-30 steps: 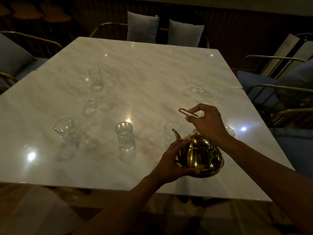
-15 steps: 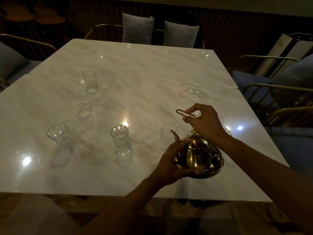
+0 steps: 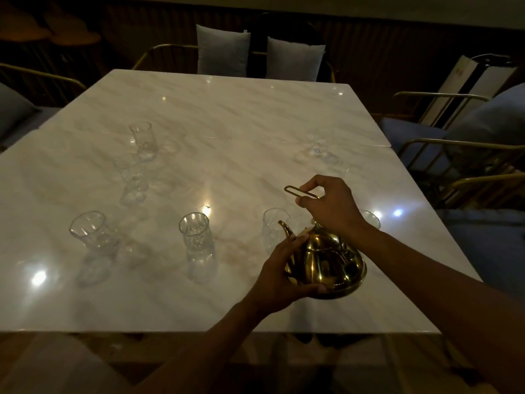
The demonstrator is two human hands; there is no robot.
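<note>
A shiny gold teapot [image 3: 329, 263] sits near the front right of the marble table [image 3: 227, 123], its spout pointing left and away. My right hand [image 3: 329, 206] grips the teapot's raised wire handle from above. My left hand [image 3: 284, 274] cups the pot's left side, thumb under the body and fingers by the spout. Several clear glasses stand on the table: one [image 3: 196, 237] left of the pot, one [image 3: 272, 228] just behind the spout, one [image 3: 91, 237] further left, and one [image 3: 369, 218] partly hidden behind my right wrist.
More glasses stand at the left middle [image 3: 142, 139] [image 3: 132, 183] and one, faint, at the right middle [image 3: 318, 150]. Chairs with gold frames and grey cushions [image 3: 223, 49] surround the table. The table's near edge [image 3: 199, 332] runs just in front of my forearms.
The view has shifted slightly; both hands keep the same hold on the teapot, which stays in place.
</note>
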